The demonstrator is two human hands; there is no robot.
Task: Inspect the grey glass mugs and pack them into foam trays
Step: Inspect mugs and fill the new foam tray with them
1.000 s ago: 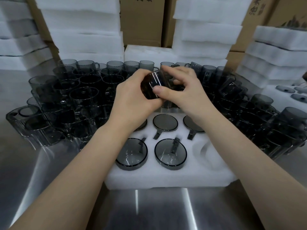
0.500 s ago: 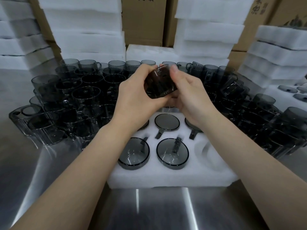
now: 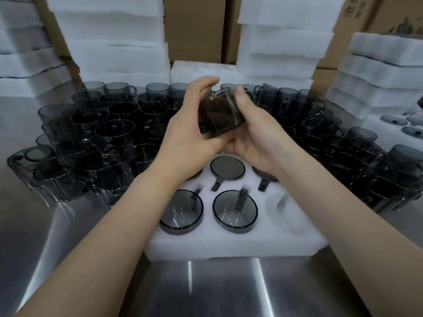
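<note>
Head view: both hands up over the tray (image 3: 229, 245), mug (image 3: 218, 115) cradled between them, tilted on its side, well above the foam. Left hand (image 3: 192, 133) wrapped on the mug's left side, fingers (image 3: 206, 84) curled loosely over the top, thumb under the lower edge. Right hand (image 3: 254, 133) palm-up beneath and to the right, thumb (image 3: 240, 97) pressed on the mug's upper wall, remaining fingers hidden behind the glass. Both sets of fingers clamped on the mug, left ones partly lifted at the tips.

Below, white foam tray on the steel table (image 3: 206, 289), near the front edge. Packed mugs (image 3: 235, 211) sunk in the pockets, flat round faces up, handles in the slots: two in the near row, three in the far row partly hidden under the wrists. Near-right pocket (image 3: 282, 204) showing bare foam.

Loose mugs (image 3: 114, 131) crowded upright on the table to the left and behind the tray, more heaped to the right (image 3: 357, 154), some tilted. Foam stacks (image 3: 109, 37) piled behind, cartons (image 3: 194, 26) behind those. Far right, another foam tray (image 3: 375, 124) with round grey faces set in it, blurred.
</note>
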